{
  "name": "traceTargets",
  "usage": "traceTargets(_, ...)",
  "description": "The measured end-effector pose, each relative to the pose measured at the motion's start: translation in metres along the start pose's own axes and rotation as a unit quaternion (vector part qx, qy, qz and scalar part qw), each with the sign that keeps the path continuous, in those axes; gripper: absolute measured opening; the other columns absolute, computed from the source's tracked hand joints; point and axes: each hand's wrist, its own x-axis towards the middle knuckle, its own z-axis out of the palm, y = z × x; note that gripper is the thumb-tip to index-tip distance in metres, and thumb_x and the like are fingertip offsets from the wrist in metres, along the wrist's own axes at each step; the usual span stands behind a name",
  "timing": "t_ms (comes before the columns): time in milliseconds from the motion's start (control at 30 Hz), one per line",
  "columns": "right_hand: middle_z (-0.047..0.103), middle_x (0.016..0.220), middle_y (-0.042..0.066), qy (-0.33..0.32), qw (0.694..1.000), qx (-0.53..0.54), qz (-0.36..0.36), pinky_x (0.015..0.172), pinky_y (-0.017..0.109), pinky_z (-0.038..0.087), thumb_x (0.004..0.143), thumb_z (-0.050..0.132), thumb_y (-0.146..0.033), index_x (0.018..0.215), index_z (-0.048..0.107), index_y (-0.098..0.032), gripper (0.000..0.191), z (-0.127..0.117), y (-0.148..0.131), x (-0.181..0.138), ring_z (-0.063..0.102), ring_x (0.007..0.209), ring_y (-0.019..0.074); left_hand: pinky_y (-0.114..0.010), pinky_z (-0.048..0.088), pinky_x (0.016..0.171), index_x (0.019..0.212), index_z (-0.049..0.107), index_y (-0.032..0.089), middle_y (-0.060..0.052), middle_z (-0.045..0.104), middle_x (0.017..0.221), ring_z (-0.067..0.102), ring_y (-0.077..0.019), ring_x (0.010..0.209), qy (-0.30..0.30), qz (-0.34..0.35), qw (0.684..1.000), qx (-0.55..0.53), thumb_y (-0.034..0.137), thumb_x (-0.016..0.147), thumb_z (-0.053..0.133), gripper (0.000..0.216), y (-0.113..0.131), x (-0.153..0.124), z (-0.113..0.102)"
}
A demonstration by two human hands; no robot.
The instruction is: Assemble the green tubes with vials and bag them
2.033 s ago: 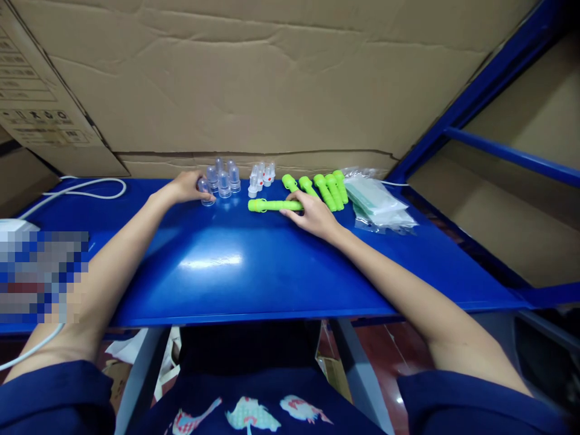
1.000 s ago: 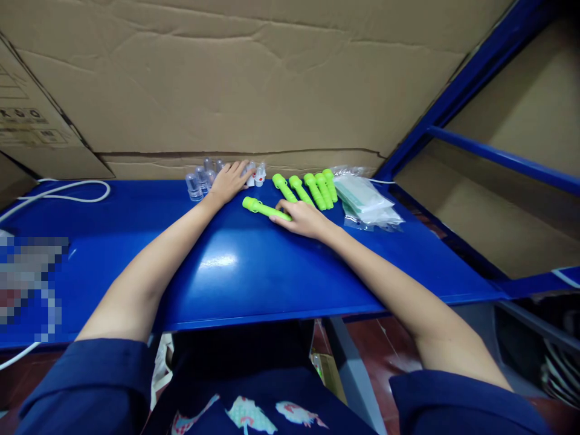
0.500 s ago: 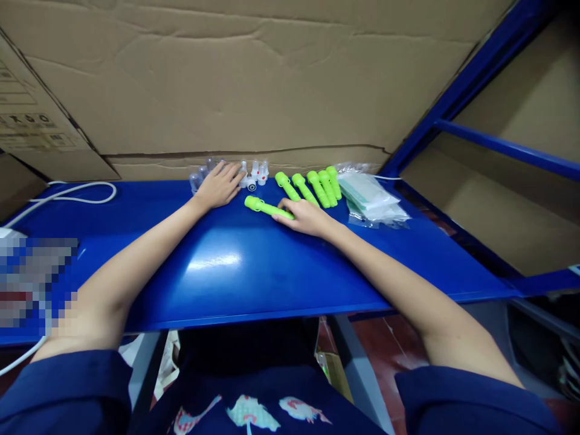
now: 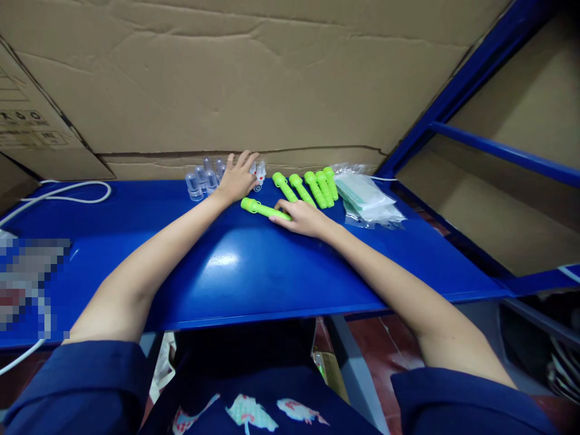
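Note:
My left hand [image 4: 238, 178] reaches over small clear-and-white pieces with red dots [image 4: 260, 172] at the back of the table. Its fingers are spread, and they partly cover these pieces. To its left stand several clear plastic domed cups [image 4: 200, 176]. My right hand [image 4: 301, 216] has its thumb and fingers closed round the near end of a lime-green flashlight-shaped tube [image 4: 263, 209]. That tube lies slanted, its wide end towards my left hand. Several similar green tubes [image 4: 318, 188] lie in a row just beyond my right hand.
Clear plastic bags with pale green sheets [image 4: 367, 196] lie right of the green tubes. A cardboard wall [image 4: 254, 90] backs the blue table [image 4: 272, 272]. A white cable [image 4: 81, 197] loops at the left, and a blue metal frame [image 4: 498, 145] rises at the right.
My left hand has moved right, from above the clear cups to the white pieces, uncovering the cups. My right hand stays on the same green tube.

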Motion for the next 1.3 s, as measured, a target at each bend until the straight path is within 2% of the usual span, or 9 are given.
traceTargets(300, 0.072, 0.087, 0.009, -0.007, 1.0, 0.002, -0.01, 0.063, 0.029, 0.032, 0.104, 0.053, -0.048, 0.117, 0.066, -0.015, 0.038, -0.001, -0.001, 0.0, 0.065, 0.076, 0.0212, -0.068, 0.025, 0.117, 0.099, 0.081, 0.022, -0.014, 0.048, 0.156, 0.032, -0.0435, 0.149, -0.058, -0.037, 0.995, -0.073, 0.045, 0.091, 0.072, 0.026, -0.002, -0.007, -0.015)
traceTargets(433, 0.072, 0.089, 0.009, -0.013, 1.0, 0.003, -0.011, 0.065, 0.029, 0.033, 0.104, 0.052, -0.047, 0.118, 0.066, -0.016, 0.036, -0.002, 0.0, 0.0, 0.065, 0.077, 0.0212, -0.066, 0.023, 0.117, 0.109, 0.078, 0.022, -0.016, 0.046, 0.158, 0.029, -0.0435, 0.15, -0.09, -0.065, 0.99, -0.085, 0.048, 0.084, 0.079, 0.036, 0.0, -0.004, -0.015)
traceTargets(500, 0.072, 0.09, 0.009, -0.018, 1.0, 0.003, -0.008, 0.066, 0.029, 0.034, 0.105, 0.051, -0.047, 0.119, 0.066, -0.016, 0.037, -0.002, 0.0, 0.0, 0.065, 0.079, 0.0216, -0.066, 0.023, 0.118, 0.113, 0.078, 0.023, -0.015, 0.049, 0.156, 0.031, -0.0431, 0.15, -0.111, -0.058, 0.989, -0.077, 0.049, 0.084, 0.079, 0.039, 0.001, -0.002, -0.015)
traceTargets(633, 0.072, 0.09, 0.009, -0.022, 1.0, 0.001, -0.006, 0.066, 0.029, 0.033, 0.105, 0.051, -0.047, 0.12, 0.065, -0.015, 0.038, -0.003, -0.001, -0.001, 0.065, 0.079, 0.022, -0.067, 0.023, 0.117, 0.109, 0.079, 0.023, -0.014, 0.055, 0.149, 0.036, -0.0425, 0.147, -0.145, -0.026, 0.988, -0.052, 0.05, 0.086, 0.075, 0.036, 0.0, 0.0, -0.02)
traceTargets(900, 0.073, 0.09, 0.01, -0.027, 1.0, 0.001, -0.013, 0.064, 0.03, 0.034, 0.105, 0.051, -0.047, 0.117, 0.066, -0.015, 0.036, -0.004, -0.004, -0.001, 0.066, 0.079, 0.0227, -0.067, 0.022, 0.119, 0.083, 0.08, 0.018, -0.016, 0.058, 0.144, 0.038, -0.0454, 0.145, -0.138, 0.009, 0.99, -0.006, 0.052, 0.081, 0.073, 0.036, -0.018, -0.005, -0.018)
traceTargets(1000, 0.074, 0.092, 0.01, -0.029, 1.0, -0.001, -0.013, 0.065, 0.03, 0.035, 0.105, 0.051, -0.047, 0.119, 0.065, -0.016, 0.037, -0.004, -0.004, -0.001, 0.067, 0.08, 0.023, -0.064, 0.026, 0.118, 0.085, 0.08, 0.019, -0.015, 0.068, 0.13, 0.047, -0.0422, 0.138, -0.118, 0.023, 0.993, -0.01, 0.054, 0.085, 0.067, 0.038, -0.026, 0.002, -0.018)
traceTargets(1133, 0.075, 0.095, 0.01, -0.033, 0.999, 0.0, -0.011, 0.065, 0.03, 0.035, 0.105, 0.051, -0.046, 0.121, 0.065, -0.015, 0.038, -0.004, -0.003, -0.001, 0.068, 0.081, 0.0225, -0.06, 0.032, 0.113, 0.092, 0.08, 0.021, -0.008, 0.077, 0.092, 0.067, -0.0341, 0.11, -0.095, 0.0, 0.995, 0.008, 0.053, 0.088, 0.067, 0.034, -0.032, 0.015, -0.019)
traceTargets(1200, 0.075, 0.096, 0.01, -0.032, 0.999, 0.001, -0.012, 0.065, 0.029, 0.035, 0.105, 0.052, -0.046, 0.121, 0.065, -0.015, 0.037, -0.003, -0.002, -0.001, 0.068, 0.082, 0.0224, -0.06, 0.031, 0.113, 0.093, 0.08, 0.022, -0.006, 0.077, 0.085, 0.07, -0.0326, 0.104, -0.085, -0.008, 0.996, 0.016, 0.054, 0.088, 0.069, 0.034, -0.033, 0.02, -0.017)
traceTargets(1300, 0.075, 0.096, 0.01, -0.031, 0.999, -0.003, -0.014, 0.065, 0.029, 0.036, 0.105, 0.052, -0.045, 0.121, 0.065, -0.014, 0.037, -0.002, -0.001, -0.001, 0.068, 0.082, 0.0226, -0.062, 0.027, 0.115, 0.098, 0.08, 0.023, -0.006, 0.078, 0.087, 0.069, -0.0337, 0.108, -0.073, -0.015, 0.997, 0.017, 0.054, 0.088, 0.069, 0.034, -0.03, 0.024, -0.014)
